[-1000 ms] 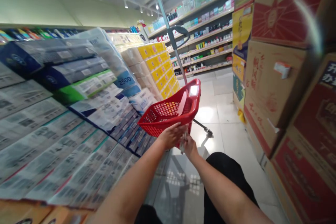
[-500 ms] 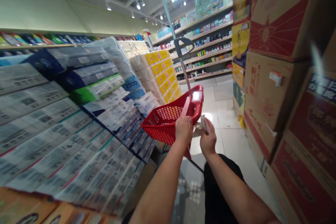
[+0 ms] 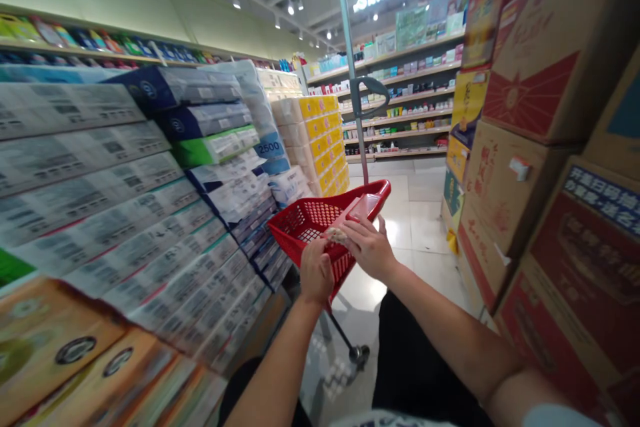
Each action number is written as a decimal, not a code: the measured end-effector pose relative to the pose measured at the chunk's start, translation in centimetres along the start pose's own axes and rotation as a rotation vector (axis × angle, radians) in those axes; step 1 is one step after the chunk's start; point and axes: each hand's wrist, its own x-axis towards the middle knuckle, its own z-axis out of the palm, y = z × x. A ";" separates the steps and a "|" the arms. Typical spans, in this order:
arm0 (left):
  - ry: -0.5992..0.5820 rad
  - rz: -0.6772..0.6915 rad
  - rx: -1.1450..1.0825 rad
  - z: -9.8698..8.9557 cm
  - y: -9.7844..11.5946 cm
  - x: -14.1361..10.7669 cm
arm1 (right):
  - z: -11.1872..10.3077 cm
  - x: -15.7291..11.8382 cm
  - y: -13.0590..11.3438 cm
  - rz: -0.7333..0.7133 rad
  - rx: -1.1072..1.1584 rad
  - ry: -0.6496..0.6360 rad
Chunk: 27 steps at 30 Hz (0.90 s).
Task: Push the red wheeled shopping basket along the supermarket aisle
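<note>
A red plastic shopping cart basket [image 3: 295, 230] with lattice walls is in front of me, tilted in the view. My left hand [image 3: 316, 272] is closed around its near rim. Across from it, my right hand [image 3: 369, 247] lies over the cart's red edge, fingers bent over a crumpled pale cloth [image 3: 337, 235]. That cloth touches the rim between my two hands. A flat pinkish panel [image 3: 364, 205] sits on the cart beside my right fingertips. Below, a dark leg ends in a caster wheel [image 3: 359, 355].
Stacked tissue packs [image 3: 125, 227] rise along the left, with yellow packs [image 3: 323, 147] beyond. Cardboard cartons [image 3: 520, 193] are piled on the right. A metal pole [image 3: 345, 27] with a grey loop stands above the cart. Stocked shelves [image 3: 400, 117] line the back.
My right hand has moved left with the cloth onto the cart's rim. My left hand has shifted left and down along the rim. The view has levelled.
</note>
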 end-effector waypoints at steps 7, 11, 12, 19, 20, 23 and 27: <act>0.151 -0.111 0.097 -3.7 1.8 -2.4 | -0.1 0.9 -3.3 -0.239 0.276 -0.172; 0.130 -0.170 0.182 -5.6 1.8 -3.5 | -1.2 4.2 -3.9 0.020 0.437 0.145; 0.130 -0.158 0.196 -6.0 1.7 -3.8 | -1.2 5.0 -4.2 0.085 0.428 0.180; 0.137 -0.069 0.306 -7.7 0.5 -5.4 | 1.1 4.1 -8.8 -0.137 0.038 -0.335; 0.142 -0.051 0.321 -8.0 0.2 -5.6 | 1.2 3.8 -9.4 -0.142 0.001 -0.342; 0.160 0.003 0.348 -8.6 -0.9 -6.0 | 1.0 3.7 -10.7 -0.170 -0.053 -0.382; 0.212 0.020 0.359 -9.1 -1.9 -6.3 | 1.4 5.3 -11.9 -0.259 -0.139 -0.515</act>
